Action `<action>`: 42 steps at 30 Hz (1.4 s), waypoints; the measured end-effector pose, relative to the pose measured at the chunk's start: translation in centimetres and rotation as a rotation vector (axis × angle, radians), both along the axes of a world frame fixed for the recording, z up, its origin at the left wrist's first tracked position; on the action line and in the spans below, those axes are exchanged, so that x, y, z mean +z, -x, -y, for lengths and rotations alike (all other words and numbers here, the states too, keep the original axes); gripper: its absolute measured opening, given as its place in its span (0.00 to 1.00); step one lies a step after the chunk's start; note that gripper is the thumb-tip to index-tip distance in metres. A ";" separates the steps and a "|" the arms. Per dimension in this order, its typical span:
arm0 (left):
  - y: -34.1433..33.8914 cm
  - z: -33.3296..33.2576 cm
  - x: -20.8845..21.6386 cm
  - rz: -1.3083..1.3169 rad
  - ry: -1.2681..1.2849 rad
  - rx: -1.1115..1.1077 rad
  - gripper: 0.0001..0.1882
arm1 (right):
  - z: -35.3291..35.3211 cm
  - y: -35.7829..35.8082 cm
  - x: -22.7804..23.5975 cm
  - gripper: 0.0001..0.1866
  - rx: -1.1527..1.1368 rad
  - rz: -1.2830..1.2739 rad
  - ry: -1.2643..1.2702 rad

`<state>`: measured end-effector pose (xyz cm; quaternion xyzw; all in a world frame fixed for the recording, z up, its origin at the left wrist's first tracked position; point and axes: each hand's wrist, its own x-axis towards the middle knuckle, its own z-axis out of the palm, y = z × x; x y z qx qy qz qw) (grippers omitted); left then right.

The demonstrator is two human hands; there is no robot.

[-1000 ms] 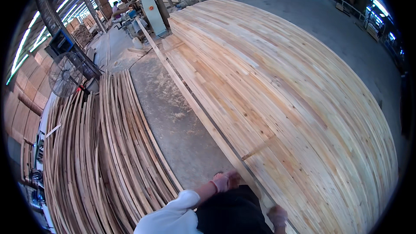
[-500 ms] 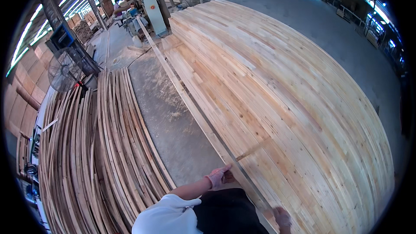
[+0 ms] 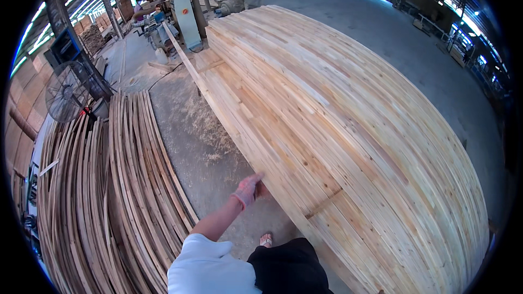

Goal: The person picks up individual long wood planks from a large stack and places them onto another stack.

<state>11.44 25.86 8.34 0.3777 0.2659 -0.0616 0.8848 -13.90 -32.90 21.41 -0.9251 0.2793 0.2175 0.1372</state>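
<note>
My left hand [image 3: 248, 190], in a pinkish work glove, is closed on the left edge of a long, pale wooden strip [image 3: 186, 60]. Its thumb side rests near the top of the edge, while the other fingers are partly hidden below. The strip runs along the near left side of a wide stack of jointed wooden boards [image 3: 348, 152] and reaches far off to a machine. Along the stack the strip lies close against the boards. My right hand cannot be made out in the picture.
Long, narrow, bowed wooden strips [image 3: 131, 185] lie in bundles at the left. Sawdust [image 3: 204, 122] covers part of the floor between them and the stack. A standing fan [image 3: 67, 91], a pale machine cabinet [image 3: 186, 19] and a person [image 3: 138, 10] are farther back.
The long strip has shifted right against the stack, closing the dark gap. My left hand has moved forward and left along it. My right hand has left the view at the bottom.
</note>
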 end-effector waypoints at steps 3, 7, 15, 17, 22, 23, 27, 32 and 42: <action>-5.4 -4.7 -1.0 -0.094 -0.190 -0.027 0.18 | -0.8 -0.6 -6.2 0.28 0.292 0.100 0.274; -9.9 -10.8 -0.3 0.010 -0.047 0.128 0.19 | -8.8 -8.9 -4.6 0.28 0.039 0.339 0.126; -6.4 -3.7 3.4 0.389 0.076 -0.305 0.30 | -20.3 -16.7 -7.2 0.28 0.219 0.313 0.005; -2.2 -2.0 -1.7 0.162 0.058 -0.603 0.32 | -24.3 -19.8 -6.9 0.29 0.242 0.224 -0.160; 4.3 10.0 0.4 0.151 0.429 -1.174 0.29 | -30.9 -22.0 -7.0 0.25 0.433 0.356 -0.491; 3.7 10.1 -2.0 0.356 0.060 -1.301 0.27 | -31.4 -21.9 -7.2 0.24 0.511 0.415 -0.443; -0.9 8.0 -5.3 0.526 -1.180 -1.466 0.18 | -30.8 -21.5 -7.1 0.24 0.728 0.378 -0.258; -2.2 -2.2 -9.2 -0.049 0.030 -0.587 0.19 | -18.9 -16.4 -9.4 0.31 0.468 0.017 -0.052; -2.1 -0.9 -5.1 -0.037 0.288 -0.381 0.16 | -19.1 -16.9 -11.0 0.34 0.273 -0.068 -0.329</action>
